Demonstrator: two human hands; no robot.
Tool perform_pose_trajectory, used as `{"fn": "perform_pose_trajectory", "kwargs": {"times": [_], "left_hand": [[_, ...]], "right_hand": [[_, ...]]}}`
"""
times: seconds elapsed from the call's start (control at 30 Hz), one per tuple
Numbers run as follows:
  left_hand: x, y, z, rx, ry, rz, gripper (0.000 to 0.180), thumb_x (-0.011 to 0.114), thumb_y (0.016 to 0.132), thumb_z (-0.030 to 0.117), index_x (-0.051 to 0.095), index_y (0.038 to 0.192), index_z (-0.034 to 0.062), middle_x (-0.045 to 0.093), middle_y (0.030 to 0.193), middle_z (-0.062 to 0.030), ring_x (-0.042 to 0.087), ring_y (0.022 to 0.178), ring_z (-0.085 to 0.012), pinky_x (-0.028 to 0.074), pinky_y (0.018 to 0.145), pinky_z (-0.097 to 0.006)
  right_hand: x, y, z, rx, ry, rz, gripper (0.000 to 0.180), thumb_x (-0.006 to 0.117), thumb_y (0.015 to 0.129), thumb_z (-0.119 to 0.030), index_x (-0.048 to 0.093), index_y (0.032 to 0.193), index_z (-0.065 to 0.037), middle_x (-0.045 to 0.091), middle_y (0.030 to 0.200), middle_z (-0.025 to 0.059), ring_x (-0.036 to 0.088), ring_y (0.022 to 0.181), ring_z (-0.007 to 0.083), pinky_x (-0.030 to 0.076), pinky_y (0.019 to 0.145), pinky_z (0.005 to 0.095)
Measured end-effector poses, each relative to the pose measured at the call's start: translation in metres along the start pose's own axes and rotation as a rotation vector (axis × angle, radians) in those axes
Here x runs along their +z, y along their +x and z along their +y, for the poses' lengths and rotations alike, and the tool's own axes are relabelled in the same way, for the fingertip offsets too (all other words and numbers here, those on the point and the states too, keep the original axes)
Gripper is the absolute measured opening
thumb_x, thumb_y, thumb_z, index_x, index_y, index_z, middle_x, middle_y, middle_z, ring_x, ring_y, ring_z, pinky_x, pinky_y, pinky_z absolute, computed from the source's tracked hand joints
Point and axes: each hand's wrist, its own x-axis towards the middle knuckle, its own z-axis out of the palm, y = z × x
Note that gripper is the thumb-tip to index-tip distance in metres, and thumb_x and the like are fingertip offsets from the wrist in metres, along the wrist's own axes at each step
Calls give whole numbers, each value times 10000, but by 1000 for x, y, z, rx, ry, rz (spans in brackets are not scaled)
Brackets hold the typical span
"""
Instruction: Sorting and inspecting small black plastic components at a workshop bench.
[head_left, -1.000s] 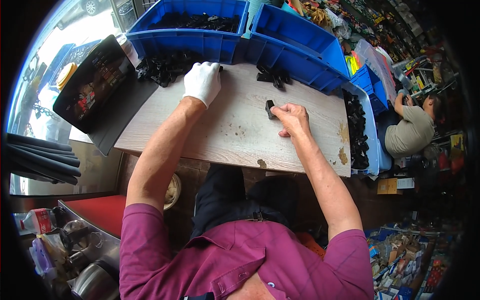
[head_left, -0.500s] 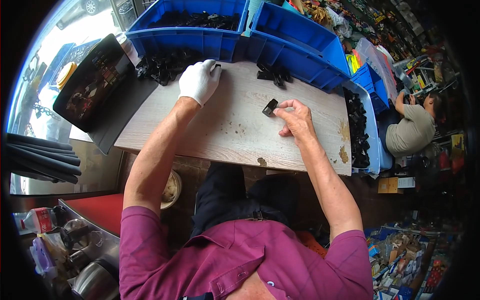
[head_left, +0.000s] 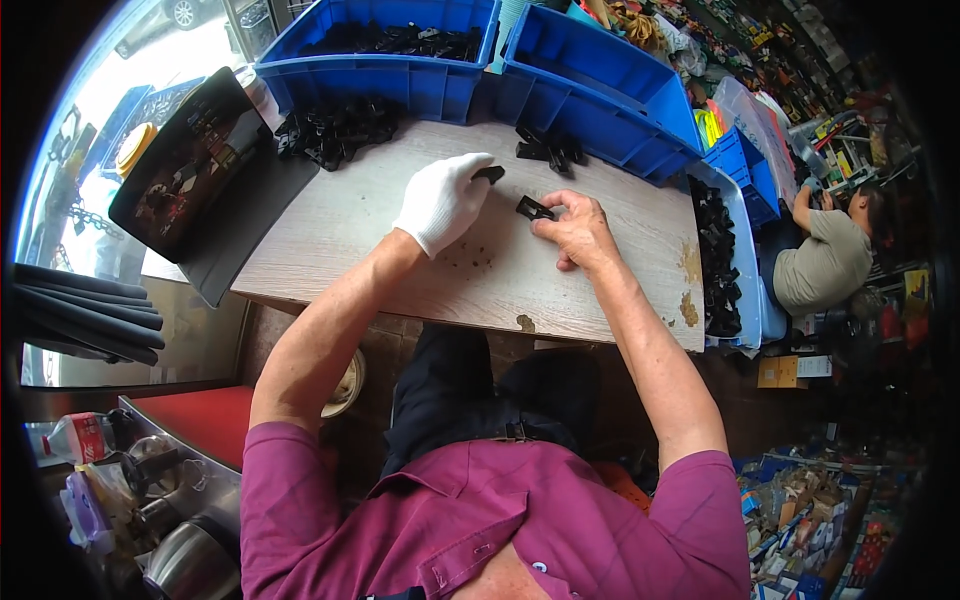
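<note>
My left hand [head_left: 442, 203], in a white knitted glove, pinches a small black plastic part [head_left: 489, 174] between thumb and fingers, above the middle of the table. Close by on the right, my bare right hand [head_left: 580, 230] grips a second black piece [head_left: 535, 208], boxy with an opening in it. A short gap separates the two pieces. Beyond the left hand lies a heap of black parts [head_left: 338, 132] against a blue crate. A smaller cluster of similar parts [head_left: 550, 150] rests beyond the right hand.
A blue crate [head_left: 370, 80] with black parts stands at the back, beside another blue crate [head_left: 600, 120]. A light-blue bin [head_left: 748, 270] of black parts adjoins the table's [head_left: 400, 285] right edge. A propped tablet [head_left: 190, 165] stands at left. Another person [head_left: 825, 255] sits far right.
My left hand has moved right and nearer from beside the far heap, bringing its black part close to the right hand. The right hand's piece has shifted slightly left and turned.
</note>
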Motion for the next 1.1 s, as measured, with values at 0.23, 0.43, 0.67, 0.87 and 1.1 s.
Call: {"fn": "perform_pose_trajectory", "kwargs": {"times": [0.23,0.43,0.67,0.87,1.1], "left_hand": [[21,-3,22,220,-25,-168,282,643,912,94,730,1178,62,735,1092,-163,687,1007,-376,554,886,-432],[25,10,21,336,-31,-304,252,644,910,89,750,1139,74,741,1084,-132,691,1012,-359,552,897,-429],[38,13,17,382,-127,-278,236,662,902,83,766,1114,76,744,1068,-137,699,1002,-355,556,885,-424],[37,5,18,322,-118,-246,282,681,892,70,745,1166,94,733,1087,-126,687,1015,-351,550,901,-428],[35,6,17,370,-73,-316,294,684,900,84,731,1190,86,726,1136,-126,674,1057,-353,543,928,-428]], "right_hand": [[1,-1,4,-44,8,-38,305,754,794,-123,732,1093,-62,562,583,-19,528,449,90,517,399,283],[-1,-7,4,-60,45,-4,276,732,823,-50,706,1097,-34,472,551,-49,440,401,69,413,367,263],[-4,-6,13,-61,133,-22,309,698,790,-32,700,1097,-8,500,571,-42,460,435,64,464,375,263],[0,-7,14,-78,165,-8,336,682,789,-22,695,1125,4,505,577,-42,451,434,59,461,373,264],[-3,-5,15,-67,168,-17,324,686,795,-33,700,1116,2,496,567,-46,453,443,59,458,373,262]]}}
